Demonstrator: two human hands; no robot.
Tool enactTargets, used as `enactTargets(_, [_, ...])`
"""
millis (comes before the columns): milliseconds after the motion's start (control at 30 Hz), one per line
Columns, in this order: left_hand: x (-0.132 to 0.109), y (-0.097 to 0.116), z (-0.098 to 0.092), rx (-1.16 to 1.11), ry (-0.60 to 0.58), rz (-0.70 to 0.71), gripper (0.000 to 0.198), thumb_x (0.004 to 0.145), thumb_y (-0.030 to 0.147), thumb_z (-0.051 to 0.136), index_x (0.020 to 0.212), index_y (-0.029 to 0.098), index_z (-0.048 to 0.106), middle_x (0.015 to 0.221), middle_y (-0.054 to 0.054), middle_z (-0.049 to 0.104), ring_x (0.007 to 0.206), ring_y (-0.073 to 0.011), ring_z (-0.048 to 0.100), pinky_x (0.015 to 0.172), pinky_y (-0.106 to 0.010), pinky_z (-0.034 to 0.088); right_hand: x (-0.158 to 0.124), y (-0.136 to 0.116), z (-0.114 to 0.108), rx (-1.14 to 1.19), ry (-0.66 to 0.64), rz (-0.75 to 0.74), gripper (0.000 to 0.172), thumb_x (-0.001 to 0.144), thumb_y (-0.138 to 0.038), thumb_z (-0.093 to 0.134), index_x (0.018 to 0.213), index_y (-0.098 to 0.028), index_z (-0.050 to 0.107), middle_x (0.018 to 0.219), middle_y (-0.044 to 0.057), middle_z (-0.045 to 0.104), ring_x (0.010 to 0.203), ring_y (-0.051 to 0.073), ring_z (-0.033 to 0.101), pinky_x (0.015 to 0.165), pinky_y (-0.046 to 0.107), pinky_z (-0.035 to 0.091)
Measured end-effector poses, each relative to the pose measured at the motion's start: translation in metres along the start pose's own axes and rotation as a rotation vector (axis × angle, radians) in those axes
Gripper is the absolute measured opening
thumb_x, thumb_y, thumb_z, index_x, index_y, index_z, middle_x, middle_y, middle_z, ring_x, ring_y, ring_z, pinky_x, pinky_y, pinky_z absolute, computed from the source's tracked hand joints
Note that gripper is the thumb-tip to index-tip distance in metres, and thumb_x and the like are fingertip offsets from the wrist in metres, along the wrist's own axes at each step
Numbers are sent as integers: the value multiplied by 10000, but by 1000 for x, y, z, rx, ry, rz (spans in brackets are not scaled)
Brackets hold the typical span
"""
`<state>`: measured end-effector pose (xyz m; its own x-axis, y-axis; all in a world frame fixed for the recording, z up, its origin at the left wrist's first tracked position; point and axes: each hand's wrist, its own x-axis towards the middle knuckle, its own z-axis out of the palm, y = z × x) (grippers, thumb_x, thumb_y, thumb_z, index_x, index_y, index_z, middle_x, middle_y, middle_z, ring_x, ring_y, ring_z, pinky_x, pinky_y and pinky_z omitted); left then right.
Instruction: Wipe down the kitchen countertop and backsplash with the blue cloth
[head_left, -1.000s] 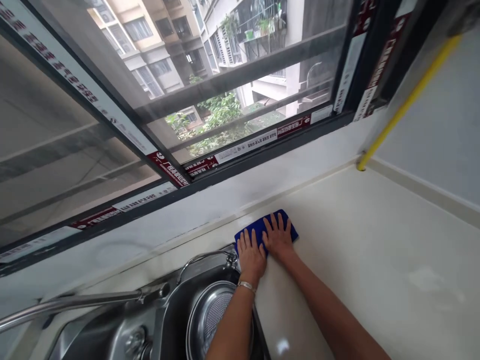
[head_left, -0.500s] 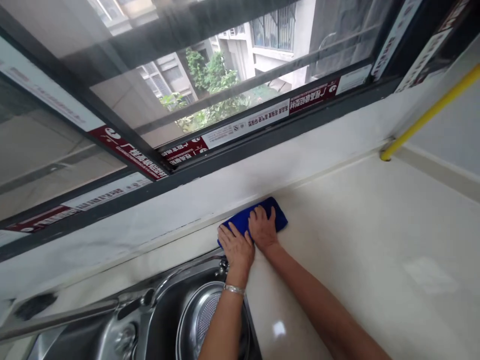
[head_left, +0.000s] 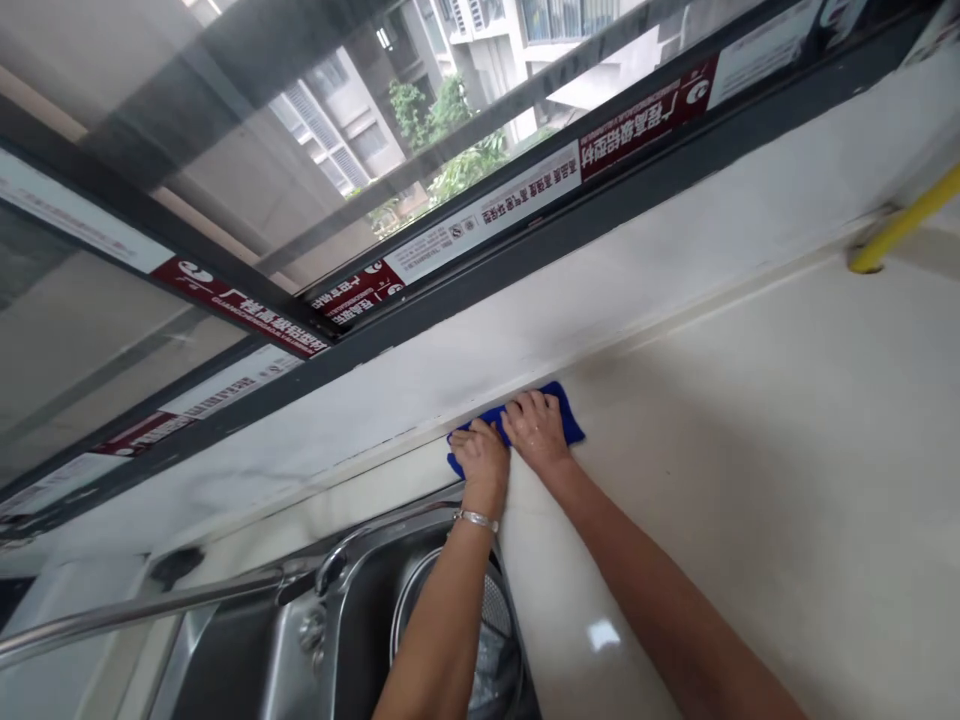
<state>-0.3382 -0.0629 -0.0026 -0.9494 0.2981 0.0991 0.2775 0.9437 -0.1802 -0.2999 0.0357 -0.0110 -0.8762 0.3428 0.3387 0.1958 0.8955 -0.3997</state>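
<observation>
In the head view, a dark blue oblong fabric cloth (head_left: 570, 414) lies along the back edge of the cream, glossy worktop (head_left: 742, 450), just behind the back right corner of the stainless-steel sink (head_left: 431, 500). Wiping that narrow strip well probably calls for even pressure from both hands, with the cloth's long side snug against the foot of the white wall (head_left: 480, 365); spreading the fingers flatter should stop the cloth bunching at its left end.

The left hand (head_left: 484, 462), below a silvery bracelet (head_left: 478, 519), rests on the cloth's left part with fingers bent over it; the right hand (head_left: 535, 430) sits just beside it, knuckles raised, fingers curled and close together. Whether either pinches the fabric or only presses it, I cannot tell. Both forearms reach forward, converging on the cloth.
</observation>
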Motion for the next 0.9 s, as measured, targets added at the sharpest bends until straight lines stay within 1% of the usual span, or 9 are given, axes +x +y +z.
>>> enactTargets(133, [4,14,7,-55,-24,58,448,1024,322,328,1186,-12,579,1120,-336,640,1138,-398,625,952,-546,495,0,22,-1,-16,40,-17,285,1040,-291,471,1018,-164,725,1044,123,667,1031,266,477,887,408,295])
enactTargets(200, [4,23,8,-86,-33,91,434,1022,307,348,1219,-13,565,1121,-333,646,1158,-395,623,968,-551,487,0,35,-3,-39,54,-16,298,1040,-315,473,1025,-177,736,1035,114,674,1028,265,481,891,407,287])
enactTargets(300, [3,42,4,-132,-44,132,407,1022,253,340,1215,-25,566,1134,-353,650,1169,-396,635,957,-544,499,-1,58,-7,-89,78,3,306,1040,-344,483,1032,-197,750,1033,98,690,1021,257,499,885,398,282])
enactTargets(467, [1,77,-8,-221,-54,208,398,1021,184,318,1178,-56,594,1225,-417,605,1216,-427,634,929,-528,538,-7,92,-16,-126,170,59,321,1047,-364,479,1046,-202,756,1072,82,711,1021,237,529,875,387,282])
enactTargets(600, [-3,96,-9,-307,-50,267,416,1026,192,336,1228,-71,586,1261,-433,580,1265,-443,604,988,-583,515,-14,101,-17,-150,216,152,321,1037,-351,468,1090,-194,743,1114,104,698,1039,252,532,897,404,290])
enactTargets(667, [-6,98,-6,-342,-48,284,436,1024,180,315,1248,-97,568,1279,-455,553,1290,-455,583,1029,-621,483,-17,98,-17,-171,230,184,328,1034,-336,453,1124,-189,731,1139,117,695,1071,265,537,919,412,298])
enactTargets(733, [-9,94,-2,-376,-43,303,447,1022,175,309,1265,-110,553,1307,-465,527,1317,-454,562,1068,-641,452,-21,92,-16,-199,232,188,344,1033,-318,430,1173,-179,712,1178,130,691,1109,274,541,941,416,307])
enactTargets(800, [-13,85,1,-409,-31,328,456,1023,201,337,1293,-103,543,1353,-457,499,1351,-445,535,1101,-640,432,-26,85,-18,-220,220,171,366,1034,-304,408,1225,-167,689,1216,140,684,1142,277,545,965,416,316])
enactTargets(900, [-21,67,3,-457,-2,380,493,1015,272,426,1354,-73,525,1446,-407,457,1419,-423,470,1161,-611,402,-41,73,-21,-254,188,142,405,1043,-293,367,1289,-144,652,1280,157,669,1193,272,550,1023,418,323])
